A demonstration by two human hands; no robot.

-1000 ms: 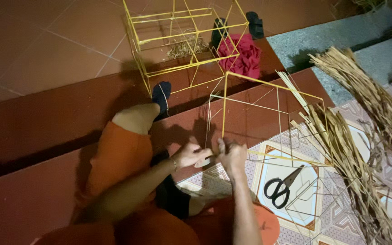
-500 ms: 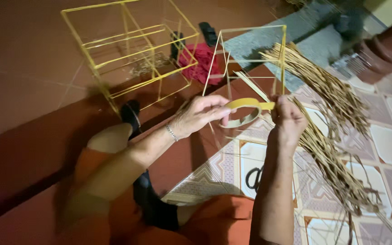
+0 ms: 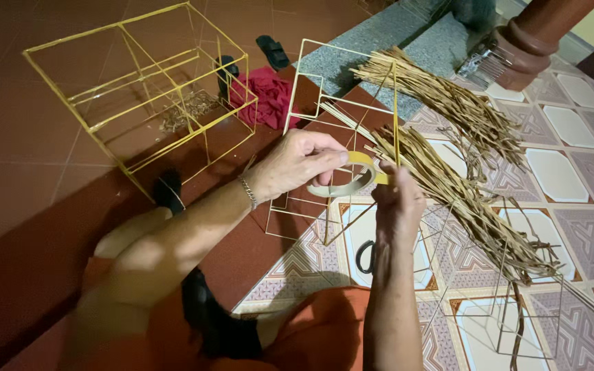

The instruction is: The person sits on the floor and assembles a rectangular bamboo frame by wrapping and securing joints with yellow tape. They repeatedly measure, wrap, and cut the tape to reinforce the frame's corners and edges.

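Observation:
My left hand [image 3: 297,165] grips a yellow roll of tape [image 3: 346,180] with fingers through and around its ring. My right hand [image 3: 398,203] pinches the tape's loose end just right of the roll, against an upright stick of a thin yellow stick frame [image 3: 342,130] that stands on the floor in front of me. A bracelet sits on my left wrist. Black scissors [image 3: 366,257] lie on the tiled floor below my right hand, partly hidden by my forearm.
A finished yellow stick cube frame [image 3: 139,89] stands at the upper left on red tile. A red cloth [image 3: 269,96] and black sandals [image 3: 273,51] lie behind it. Bundles of dry straw strips [image 3: 462,178] spread across the patterned tiles at right. My knees in orange fill the bottom.
My hands rose from the floor with the tape roll and now hold it at the frame's upright stick. The view shifted, so the frames and straw sit lower and further right.

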